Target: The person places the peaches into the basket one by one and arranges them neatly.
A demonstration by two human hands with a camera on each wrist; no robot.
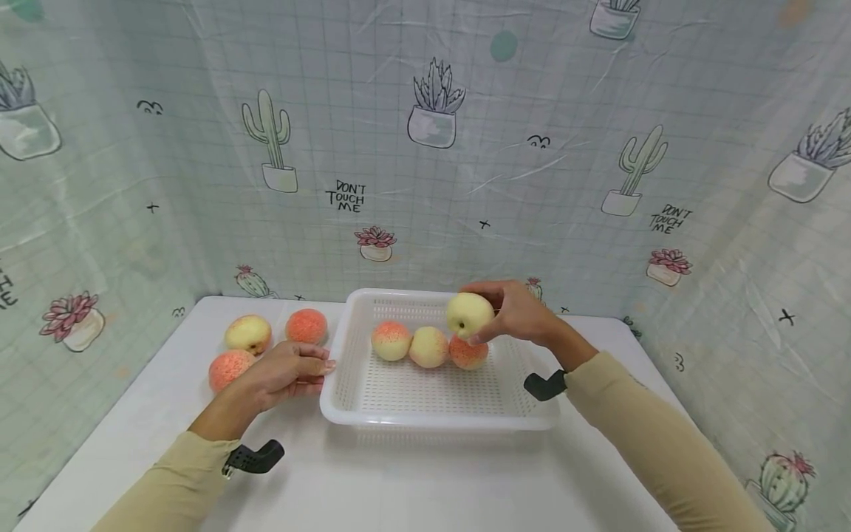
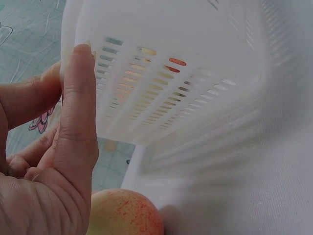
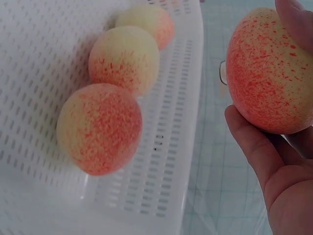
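A white plastic basket [image 1: 439, 421] with slotted walls stands on the table. My left hand [image 1: 286, 373] pinches its left rim, thumb and fingers on either side of the wall [image 2: 161, 29] in the left wrist view. My right hand [image 1: 528, 318] holds a yellow peach [image 1: 469, 313] over the back right of the basket; its red-speckled side [image 3: 266, 73] shows in the right wrist view. Inside the basket, three peaches sit in a row: a left one [image 1: 391, 341], a middle one [image 1: 428, 348] and a redder right one [image 1: 470, 356], partly hidden by the held peach.
Left of the basket on the white table [image 1: 412, 480] lie a yellow peach [image 1: 249, 333], a red peach [image 1: 306, 326] behind my left hand, and another red peach [image 1: 229, 367] beside my left wrist. A cactus-patterned sheet [image 1: 372, 148] encloses the back and sides.
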